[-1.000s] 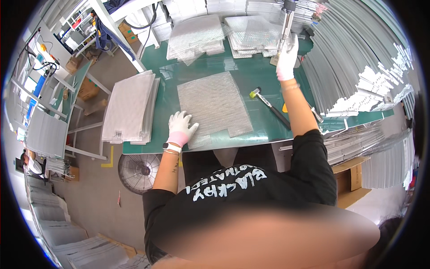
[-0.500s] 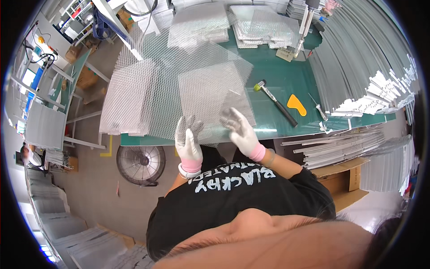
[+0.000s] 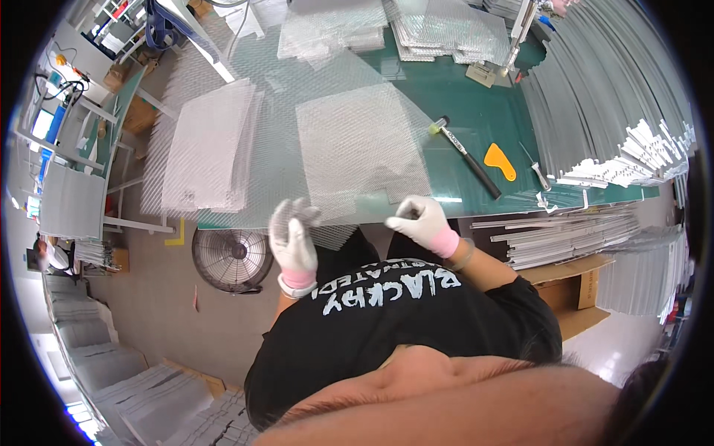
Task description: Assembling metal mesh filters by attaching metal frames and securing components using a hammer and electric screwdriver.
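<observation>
With twelve o'clock at the desk's (image 3: 454, 93) far edge and the clock centred on the smaller textured sheet (image 3: 362, 141) lying there, the large clear mesh sheet (image 3: 279, 167) spreads from the middle out toward nine and ten o'clock, passing across the left stack (image 3: 204, 149) and beyond the desk's side; the left hand (image 3: 294, 241), gloved, is at seven o'clock by the near edge, its fingers greyed by the mesh in front of them, the thumb apart from them and clear of it; whether they press on the mesh I cannot tell; the right hand (image 3: 424, 224), also gloved, is at five o'clock, thumb and forefinger curled close together, and whether a bit of film sits between them cannot be made out; the hammer (image 3: 470, 163), the yellow scraper (image 3: 500, 161) and the screwdriver (image 3: 535, 169) lie near three o'clock, touched by neither hand; the step in hand appears to be handling the mesh sheet at its near edge, over the smaller one; the next move, as I judge it, calls for a sure pinch on that edge and even support from both sides, since so thin a sheet would probably sag or fold.
</observation>
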The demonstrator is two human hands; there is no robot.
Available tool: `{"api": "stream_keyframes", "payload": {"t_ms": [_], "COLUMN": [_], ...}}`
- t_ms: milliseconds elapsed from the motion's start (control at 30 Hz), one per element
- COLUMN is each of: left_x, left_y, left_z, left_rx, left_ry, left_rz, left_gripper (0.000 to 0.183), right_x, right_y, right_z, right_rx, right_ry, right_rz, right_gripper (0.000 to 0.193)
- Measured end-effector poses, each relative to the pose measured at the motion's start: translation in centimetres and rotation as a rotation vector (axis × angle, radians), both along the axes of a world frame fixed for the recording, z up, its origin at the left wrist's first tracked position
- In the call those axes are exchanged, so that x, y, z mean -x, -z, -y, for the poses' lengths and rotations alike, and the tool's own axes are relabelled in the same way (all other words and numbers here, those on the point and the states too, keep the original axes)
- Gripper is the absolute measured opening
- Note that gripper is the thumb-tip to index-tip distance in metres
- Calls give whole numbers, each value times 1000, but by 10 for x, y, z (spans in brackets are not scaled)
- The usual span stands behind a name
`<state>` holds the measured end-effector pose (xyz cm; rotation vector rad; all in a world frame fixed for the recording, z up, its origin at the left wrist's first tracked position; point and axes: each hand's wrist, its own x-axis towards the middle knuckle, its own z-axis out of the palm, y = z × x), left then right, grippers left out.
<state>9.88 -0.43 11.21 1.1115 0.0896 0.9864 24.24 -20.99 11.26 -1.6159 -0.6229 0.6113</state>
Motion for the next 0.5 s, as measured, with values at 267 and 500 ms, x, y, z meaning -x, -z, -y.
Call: {"api": "stream_keyframes", "payload": {"t_ms": [267, 500], "left_x": [4, -55], "left_y": [-26, 6], "left_z": [-57, -44], "left_rx": [-217, -413], "left_ry": [308, -126], "left_rz": [-628, -824], "left_gripper": [36, 80], "right_x": [-63, -76], "right_y": [-34, -25], "right_z": [40, 22], "right_rx": [-525, 367], "right_ry": [143, 184], "right_rz": [-659, 513], "right_gripper": [63, 85]}}
